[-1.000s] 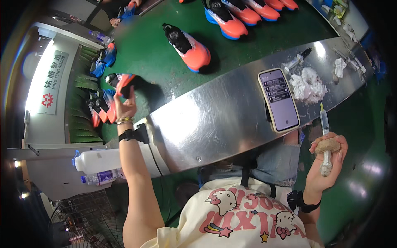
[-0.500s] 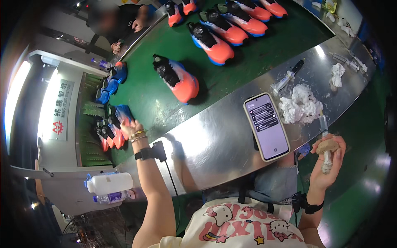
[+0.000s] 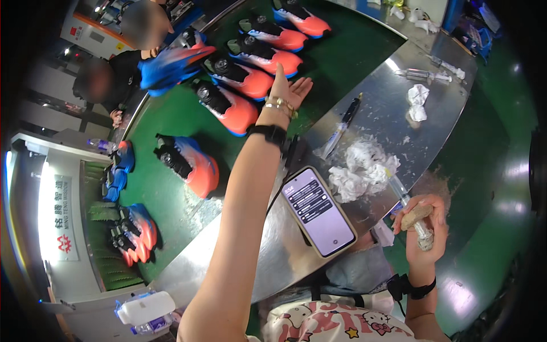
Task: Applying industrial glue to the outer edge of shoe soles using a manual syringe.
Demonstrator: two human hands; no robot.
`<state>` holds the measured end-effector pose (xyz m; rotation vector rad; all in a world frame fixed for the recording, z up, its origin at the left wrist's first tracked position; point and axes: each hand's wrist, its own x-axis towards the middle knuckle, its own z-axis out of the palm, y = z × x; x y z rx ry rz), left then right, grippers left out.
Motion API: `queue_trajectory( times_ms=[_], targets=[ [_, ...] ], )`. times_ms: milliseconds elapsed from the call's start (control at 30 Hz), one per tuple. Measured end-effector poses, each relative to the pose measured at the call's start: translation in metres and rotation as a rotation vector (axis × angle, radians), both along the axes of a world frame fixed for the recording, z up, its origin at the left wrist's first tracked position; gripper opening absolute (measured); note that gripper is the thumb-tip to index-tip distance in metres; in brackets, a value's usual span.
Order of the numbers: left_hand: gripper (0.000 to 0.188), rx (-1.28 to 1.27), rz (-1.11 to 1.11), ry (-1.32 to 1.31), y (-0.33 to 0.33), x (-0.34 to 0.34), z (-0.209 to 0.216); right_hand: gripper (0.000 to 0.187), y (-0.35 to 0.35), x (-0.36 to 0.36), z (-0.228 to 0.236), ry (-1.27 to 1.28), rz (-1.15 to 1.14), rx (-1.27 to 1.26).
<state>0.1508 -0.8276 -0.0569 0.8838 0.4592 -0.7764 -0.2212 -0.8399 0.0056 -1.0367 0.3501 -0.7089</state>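
Observation:
My left hand (image 3: 289,94) is stretched far out over the green belt, its fingers apart and nothing in them. It is nearest to a row of orange, black and blue sneakers (image 3: 242,77); whether it touches one I cannot tell. A single sneaker (image 3: 191,165) lies by itself, left of my forearm. At the right, my right hand (image 3: 430,231) is closed round a syringe (image 3: 397,187) with a tan, pad-like piece (image 3: 417,218) about its barrel. The syringe's tip points up and left, toward crumpled white tissues (image 3: 364,171).
A phone (image 3: 319,211) lies on the metal ledge (image 3: 393,119), along with a pen-like tool (image 3: 342,125) and more syringes (image 3: 424,75). Across the belt, a blurred blue-orange sneaker (image 3: 171,68) is beside another person. More sneakers (image 3: 134,233) stand at left, above a white bottle (image 3: 147,309).
My left hand has left the sneakers at the left and swung up and right toward the row. The view has shifted. My right hand still grips the syringe.

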Motion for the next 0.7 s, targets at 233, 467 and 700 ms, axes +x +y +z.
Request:
queue_trajectory(
  times_ms=[233, 467, 700],
  targets=[
    [0.064, 0.13, 0.275, -0.162, -0.041, 0.066, -0.014, 0.016, 0.011, 0.006, 0.008, 0.082, -0.028, -0.105],
    [0.048, -0.393, -0.093, -0.064, 0.088, 0.023, 0.072, 0.033, 0.024, -0.012, 0.016, 0.053, 0.005, -0.01],
    [0.067, -0.074, -0.277, -0.588, 0.31, -0.199, 0.064, 0.033, 0.028, -0.015, 0.014, -0.021, 0.018, -0.029]
  ],
)
